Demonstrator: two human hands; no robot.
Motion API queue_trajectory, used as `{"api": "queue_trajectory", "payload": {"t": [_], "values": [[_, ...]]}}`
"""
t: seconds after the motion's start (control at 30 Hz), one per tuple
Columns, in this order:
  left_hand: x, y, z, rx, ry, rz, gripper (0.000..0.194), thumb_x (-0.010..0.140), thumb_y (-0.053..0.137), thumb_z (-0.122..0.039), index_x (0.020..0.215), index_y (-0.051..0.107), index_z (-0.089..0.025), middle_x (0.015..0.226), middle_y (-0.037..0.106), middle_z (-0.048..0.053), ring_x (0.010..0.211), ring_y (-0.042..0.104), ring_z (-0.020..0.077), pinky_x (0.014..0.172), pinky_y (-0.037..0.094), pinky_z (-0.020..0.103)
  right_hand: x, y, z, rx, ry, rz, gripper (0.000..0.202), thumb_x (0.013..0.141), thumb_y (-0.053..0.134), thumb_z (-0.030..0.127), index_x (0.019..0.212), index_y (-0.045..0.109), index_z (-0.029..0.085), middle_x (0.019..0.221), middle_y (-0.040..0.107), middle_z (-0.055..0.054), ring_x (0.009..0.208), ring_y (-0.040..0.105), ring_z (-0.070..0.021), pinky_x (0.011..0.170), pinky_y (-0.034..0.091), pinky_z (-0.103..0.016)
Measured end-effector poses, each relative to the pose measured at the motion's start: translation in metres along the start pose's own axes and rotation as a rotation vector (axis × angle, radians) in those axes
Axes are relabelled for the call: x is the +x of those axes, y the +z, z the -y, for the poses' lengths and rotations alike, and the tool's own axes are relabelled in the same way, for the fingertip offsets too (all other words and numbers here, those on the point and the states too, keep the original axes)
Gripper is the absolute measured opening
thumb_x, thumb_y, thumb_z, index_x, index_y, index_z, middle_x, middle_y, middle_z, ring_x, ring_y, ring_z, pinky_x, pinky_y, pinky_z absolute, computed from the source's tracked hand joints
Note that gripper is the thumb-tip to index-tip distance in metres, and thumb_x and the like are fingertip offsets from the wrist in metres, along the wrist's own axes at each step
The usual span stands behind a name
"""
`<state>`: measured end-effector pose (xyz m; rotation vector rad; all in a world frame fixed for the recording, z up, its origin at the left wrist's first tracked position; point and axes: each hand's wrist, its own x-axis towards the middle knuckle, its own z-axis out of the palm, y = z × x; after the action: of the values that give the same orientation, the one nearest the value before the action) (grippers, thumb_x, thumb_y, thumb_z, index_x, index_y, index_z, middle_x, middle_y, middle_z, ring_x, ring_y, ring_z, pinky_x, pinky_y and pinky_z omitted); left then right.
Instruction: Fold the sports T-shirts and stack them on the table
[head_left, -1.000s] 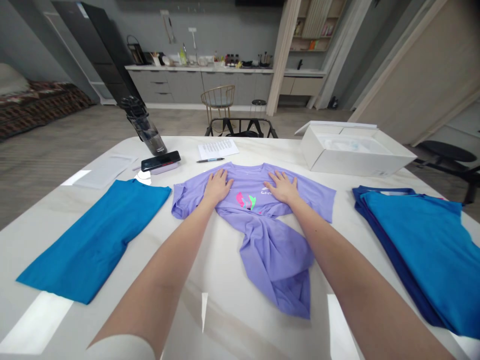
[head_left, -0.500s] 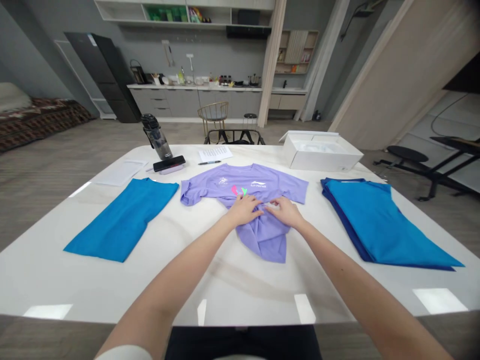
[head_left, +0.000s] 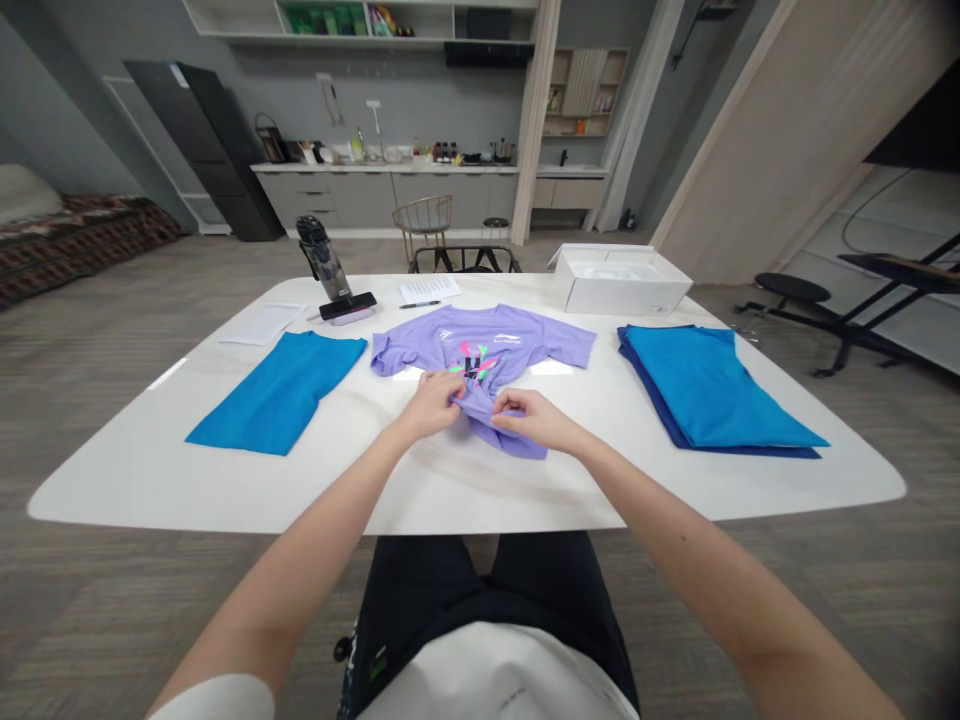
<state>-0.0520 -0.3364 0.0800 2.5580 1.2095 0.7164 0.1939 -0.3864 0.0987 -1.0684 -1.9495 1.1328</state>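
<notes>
A purple T-shirt (head_left: 525,340) lies on the white table with its collar away from me and its sleeves spread. Its lower part is bunched and creased, and a colourful print shows on the chest. My left hand (head_left: 435,400) pinches the bunched cloth from the left, fingers closed on it. From the right, my right hand (head_left: 529,418) also grips a fold of the same shirt between thumb and fingers. Part of the hem hangs loosely on the table below and between both hands.
Folded blue cloth (head_left: 281,395) lies at the left, and a stack of blue garments (head_left: 701,385) at the right. Behind are a water bottle (head_left: 326,262), a phone (head_left: 347,306), a pen (head_left: 420,304), papers (head_left: 259,324) and a white box (head_left: 619,290).
Both hands have moved toward me and apart, drawing the shirt's lower cloth along. More of the chest print shows. My view has shifted, revealing my lap and the table's near edge.
</notes>
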Motion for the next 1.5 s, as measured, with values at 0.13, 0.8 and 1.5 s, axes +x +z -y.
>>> {"api": "queue_trajectory", "payload": {"t": [0.13,0.8,1.5], "values": [[-0.041,-0.017,0.009,-0.044,-0.042,0.085,0.019,0.067,0.048,-0.011,0.081,0.056,-0.022,0.093,0.07,0.001,0.094,0.062,0.0218,0.1,0.037,0.042,0.005,0.03,0.004,0.048,0.027,0.143,0.031,0.091,0.063,0.048,0.096,0.072,0.018,0.089,0.072,-0.003,0.08,0.063,-0.0182,0.075,0.05,-0.03],[-0.11,0.025,-0.049,0.307,-0.274,0.209,0.034,0.105,0.042,-0.046,0.099,0.062,-0.019,0.102,0.07,0.012,0.098,0.064,0.0279,0.087,0.046,0.04,-0.07,0.009,-0.043,-0.901,0.29,-0.034,0.039,0.109,0.034,0.043,0.116,0.066,0.022,0.117,0.072,-0.011,0.102,0.07,-0.0264,0.085,0.051,-0.035],[-0.141,0.002,-0.033,-0.015,-0.158,0.362,0.025,0.092,0.069,-0.033,0.112,0.057,-0.024,0.116,0.064,0.005,0.11,0.06,0.0246,0.094,0.047,0.037,-0.142,-0.015,-0.052,-0.838,0.294,-0.032,0.016,0.097,0.056,0.037,0.102,0.061,0.023,0.1,0.066,-0.007,0.096,0.065,-0.0248,0.085,0.05,-0.035]]}}
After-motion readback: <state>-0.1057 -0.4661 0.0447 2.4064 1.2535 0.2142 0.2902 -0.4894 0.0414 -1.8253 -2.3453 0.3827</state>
